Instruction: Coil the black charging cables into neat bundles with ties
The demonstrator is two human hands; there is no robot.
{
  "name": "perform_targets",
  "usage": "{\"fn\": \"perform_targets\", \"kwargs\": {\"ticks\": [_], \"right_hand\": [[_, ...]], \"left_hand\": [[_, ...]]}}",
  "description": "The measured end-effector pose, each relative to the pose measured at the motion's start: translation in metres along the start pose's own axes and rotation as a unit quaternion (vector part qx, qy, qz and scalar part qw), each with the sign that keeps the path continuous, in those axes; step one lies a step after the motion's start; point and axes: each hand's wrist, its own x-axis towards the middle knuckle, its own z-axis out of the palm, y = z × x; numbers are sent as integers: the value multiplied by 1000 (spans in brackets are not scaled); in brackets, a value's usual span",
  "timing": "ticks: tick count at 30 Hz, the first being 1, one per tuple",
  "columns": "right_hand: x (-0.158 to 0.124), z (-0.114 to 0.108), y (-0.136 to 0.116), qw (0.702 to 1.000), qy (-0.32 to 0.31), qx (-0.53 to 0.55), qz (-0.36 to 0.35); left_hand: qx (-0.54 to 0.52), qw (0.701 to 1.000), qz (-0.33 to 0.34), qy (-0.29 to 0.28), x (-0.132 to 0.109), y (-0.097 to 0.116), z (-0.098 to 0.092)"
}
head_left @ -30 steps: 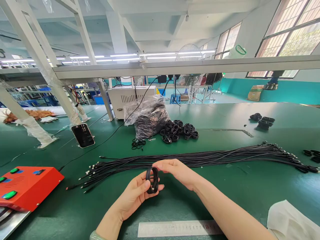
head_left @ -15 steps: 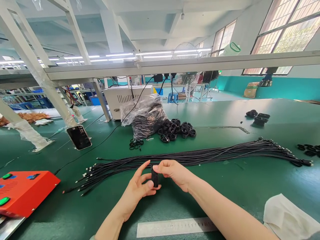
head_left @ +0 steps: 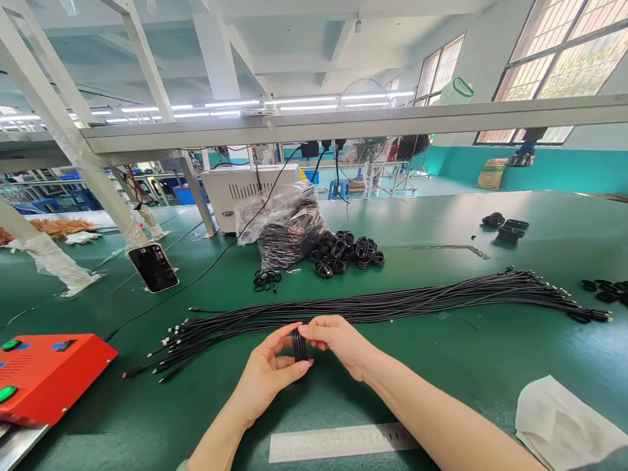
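The left hand [head_left: 262, 379] holds a small coil [head_left: 299, 345] of smooth black cable between curled fingers and thumb, its ridged, rounded side showing; the right hand [head_left: 343, 337] is drawn narrow, fingertips pinching the coil's upper edge. The coil is up between the two hands, on the near side of a bundle of long black cables [head_left: 373, 309], slender and rubbery-looking, with small metallic tips fanned out at the ends. Below the hands, a flat, pale ruler [head_left: 338, 443] lies on the glossy green table [head_left: 471, 356], and a soft, creased white cloth [head_left: 564, 422] rests to the right. Beyond the bundle sits a heap of round black coils [head_left: 338, 252] beside a crinkled clear plastic bag [head_left: 289, 229] packed with dark items. At left stands a red box [head_left: 59, 376] with slanted sides and rounded green buttons.
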Motion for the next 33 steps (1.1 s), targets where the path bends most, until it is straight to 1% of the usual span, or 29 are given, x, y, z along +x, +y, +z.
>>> {"fn": "perform_targets", "kwargs": {"ticks": [4, 6, 7, 8, 10, 12, 13, 16, 19, 23, 27, 29, 31, 33], "right_hand": [[2, -4, 0, 999, -9, -32, 0], [1, -9, -4, 995, 1, -94, -23], [0, -11, -6, 989, -2, -139, -48], [-1, -13, -8, 978, -14, -190, -80], [-4, -14, -9, 945, -63, -283, -150], [-4, -11, -8, 914, -111, -334, -201], [-4, -9, -6, 903, -121, -350, -219], [-1, -5, -2, 882, -125, -375, -258], [1, -5, 0, 870, -112, -383, -289], [-1, -5, 0, 866, -112, -388, -294], [-3, -4, -3, 878, -111, -378, -271], [-4, -3, -6, 887, -119, -370, -250], [-5, -5, -11, 893, -133, -367, -223], [-9, -10, -18, 902, -128, -366, -188]], "left_hand": [[-34, 999, -33, -11, 0, 2, -3], [-72, 996, -42, -13, 1, 4, -5], [-91, 995, -43, -13, 1, 5, -6], [-107, 993, -43, -12, 1, 6, -7], [-128, 991, -46, -14, 1, 7, -8], [-138, 989, -48, -21, 1, 6, -9], [-141, 989, -49, -27, 1, 6, -9], [-129, 989, -53, -39, 1, 4, -9], [-109, 992, -54, -41, 1, 3, -9], [-107, 992, -51, -48, 2, 5, -9], [-137, 985, -55, -85, 0, 7, -8], [-162, 980, -57, -98, -1, 8, -8], [-181, 976, -67, -100, -1, 8, -9], [-197, 972, -79, -100, 1, 8, -11]]}}
